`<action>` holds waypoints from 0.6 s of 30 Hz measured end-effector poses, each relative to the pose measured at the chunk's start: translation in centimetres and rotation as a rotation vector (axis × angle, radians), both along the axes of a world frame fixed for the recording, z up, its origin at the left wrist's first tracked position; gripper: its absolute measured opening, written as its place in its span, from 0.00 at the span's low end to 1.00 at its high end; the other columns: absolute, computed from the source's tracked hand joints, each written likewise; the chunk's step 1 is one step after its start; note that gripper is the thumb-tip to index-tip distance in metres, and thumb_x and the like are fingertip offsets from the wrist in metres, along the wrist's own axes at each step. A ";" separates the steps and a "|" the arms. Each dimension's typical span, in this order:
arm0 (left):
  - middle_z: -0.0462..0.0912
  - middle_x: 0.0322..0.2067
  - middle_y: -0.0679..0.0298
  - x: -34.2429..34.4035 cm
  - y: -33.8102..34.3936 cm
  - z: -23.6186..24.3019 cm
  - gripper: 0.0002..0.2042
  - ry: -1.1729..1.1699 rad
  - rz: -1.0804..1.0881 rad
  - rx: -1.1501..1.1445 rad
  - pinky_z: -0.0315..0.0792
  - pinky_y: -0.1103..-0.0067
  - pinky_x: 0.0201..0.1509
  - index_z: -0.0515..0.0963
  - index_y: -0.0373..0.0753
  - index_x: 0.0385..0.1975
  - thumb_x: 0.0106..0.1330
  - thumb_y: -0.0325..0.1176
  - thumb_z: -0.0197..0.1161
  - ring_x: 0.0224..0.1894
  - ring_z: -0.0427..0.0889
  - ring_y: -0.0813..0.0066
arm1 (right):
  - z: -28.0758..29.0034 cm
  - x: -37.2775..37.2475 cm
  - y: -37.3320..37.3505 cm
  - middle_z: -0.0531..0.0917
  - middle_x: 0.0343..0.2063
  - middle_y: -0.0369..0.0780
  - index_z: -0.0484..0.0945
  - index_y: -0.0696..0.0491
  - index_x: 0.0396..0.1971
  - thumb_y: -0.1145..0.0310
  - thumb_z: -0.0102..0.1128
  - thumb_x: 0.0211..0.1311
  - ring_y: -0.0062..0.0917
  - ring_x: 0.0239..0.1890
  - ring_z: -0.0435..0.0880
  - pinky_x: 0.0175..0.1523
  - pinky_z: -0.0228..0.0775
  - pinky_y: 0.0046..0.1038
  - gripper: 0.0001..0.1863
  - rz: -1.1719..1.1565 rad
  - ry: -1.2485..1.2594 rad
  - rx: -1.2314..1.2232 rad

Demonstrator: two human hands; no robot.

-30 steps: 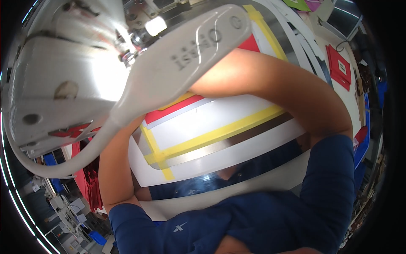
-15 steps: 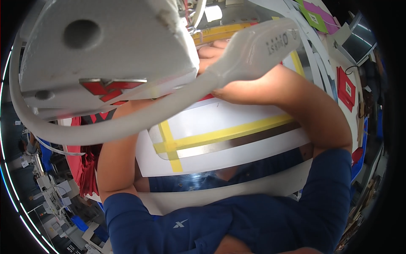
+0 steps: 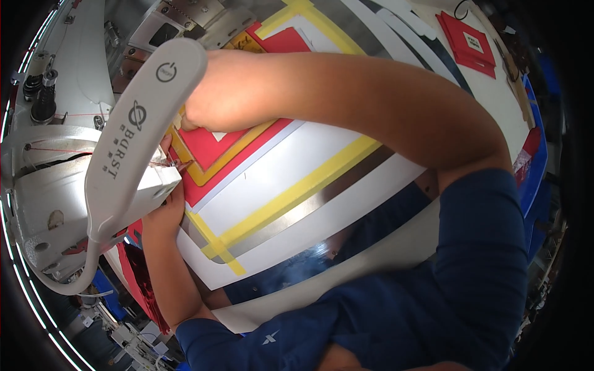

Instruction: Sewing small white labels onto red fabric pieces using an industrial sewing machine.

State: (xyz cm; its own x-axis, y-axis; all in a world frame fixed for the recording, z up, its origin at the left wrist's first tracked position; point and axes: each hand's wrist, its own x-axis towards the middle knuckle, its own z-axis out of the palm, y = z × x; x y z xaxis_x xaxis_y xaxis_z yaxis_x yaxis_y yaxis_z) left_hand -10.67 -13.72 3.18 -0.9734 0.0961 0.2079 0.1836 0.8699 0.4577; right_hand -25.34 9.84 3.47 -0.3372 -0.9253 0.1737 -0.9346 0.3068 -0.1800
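Observation:
A yellow template frame (image 3: 218,167) lies on red fabric (image 3: 207,147) at the head of a white sewing machine (image 3: 148,191). My right hand (image 3: 226,93) reaches across and rests on the frame and fabric. Its thumb shows at the frame's edge, while a white lamp (image 3: 143,117) covers the fingers. Close to the needle area, my left hand (image 3: 167,210) comes up from below, mostly hidden behind the machine head. A few of its fingertips show beside the frame's near left corner. What either hand grips cannot be made out.
Under the work lies a white sheet with yellow tape strips (image 3: 297,196) on a shiny metal plate (image 3: 278,281). Red pieces (image 3: 467,43) are stacked at the far right. More red fabric (image 3: 139,284) hangs at the left. Thread tension knobs (image 3: 44,99) stand on the machine.
My view has turned, so the machine head and lamp now appear farther left. More of the red fabric and yellow frame shows. My right hand appears farther left, beside the lamp.

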 end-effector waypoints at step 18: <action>0.66 0.68 0.21 5.7 12.7 2.0 0.49 -0.032 -0.223 -0.312 0.67 0.48 0.70 0.67 0.37 0.77 0.61 0.61 0.75 0.69 0.71 0.25 | -0.1 -0.7 1.7 0.88 0.47 0.36 0.88 0.48 0.47 0.63 0.66 0.63 0.35 0.50 0.85 0.59 0.76 0.39 0.14 -0.039 -0.241 -0.172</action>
State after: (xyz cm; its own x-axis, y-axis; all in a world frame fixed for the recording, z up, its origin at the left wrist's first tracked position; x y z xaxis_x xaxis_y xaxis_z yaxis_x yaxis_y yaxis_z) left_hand -5.01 -1.04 5.15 -0.9269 0.3604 0.1047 0.3743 0.9084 0.1864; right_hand -26.05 11.52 3.41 -0.4226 -0.8747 0.2373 -0.8467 0.2877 -0.4476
